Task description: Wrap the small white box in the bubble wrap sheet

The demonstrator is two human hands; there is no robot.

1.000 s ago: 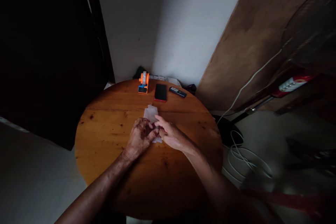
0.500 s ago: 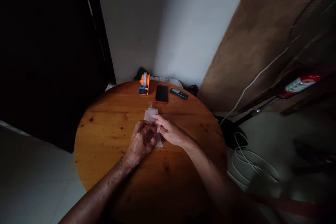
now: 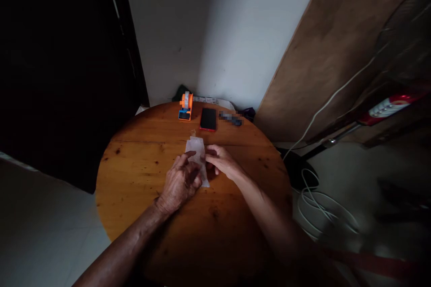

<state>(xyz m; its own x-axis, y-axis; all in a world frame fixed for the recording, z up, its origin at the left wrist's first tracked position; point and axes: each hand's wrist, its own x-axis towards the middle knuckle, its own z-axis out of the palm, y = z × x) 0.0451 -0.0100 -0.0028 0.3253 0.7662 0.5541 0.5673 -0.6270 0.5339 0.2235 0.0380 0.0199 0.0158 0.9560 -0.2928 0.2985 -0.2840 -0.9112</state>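
A small clear plastic bag lies flat on the round wooden table, its top end pointing away from me. My left hand rests on the bag's near left part, fingers spread over it. My right hand pinches the bag's right edge with curled fingers. The near end of the bag is partly hidden under both hands. What is inside the bag cannot be made out.
At the table's far edge stand an orange tape dispenser, a black phone in a red case and a small dark device. A wooden board leans at the right. White cable coils lie on the floor.
My right hand has slid forward along the bag's right edge and curled its fingers. My left hand has opened flatter over the bag. The bag shifted slightly.
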